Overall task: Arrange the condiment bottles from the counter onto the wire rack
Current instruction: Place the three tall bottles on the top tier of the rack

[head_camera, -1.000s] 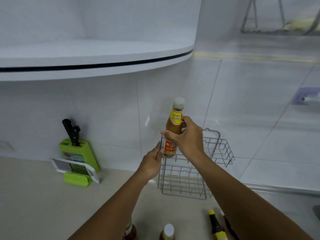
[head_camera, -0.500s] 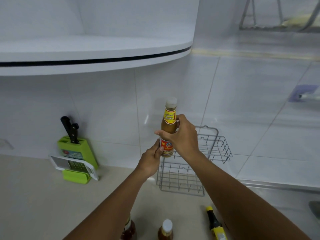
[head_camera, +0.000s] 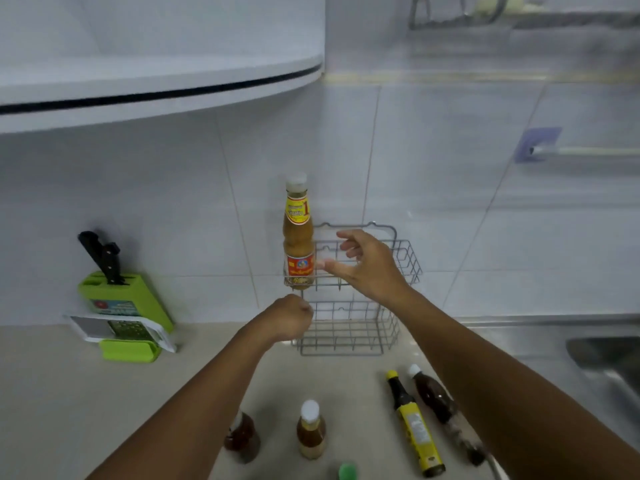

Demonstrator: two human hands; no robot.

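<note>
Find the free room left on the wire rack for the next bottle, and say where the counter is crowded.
Upper tier of the wire rack: free right of the orange sauce bottle, though the open right hand hangs in front. Lower tier: bare. Crowded: counter in front of the rack, with the yellow-label bottle, dark bottle and white-capped bottle.

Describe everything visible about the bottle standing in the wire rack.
The orange sauce bottle stands upright at the left end of the wire rack's upper tier, close to the tiled wall. It looks like clear glass or plastic holding orange-brown sauce, with a whitish cap, a yellow neck label and a red-and-yellow body label. The right hand is open beside it, apparently not gripping.
</note>
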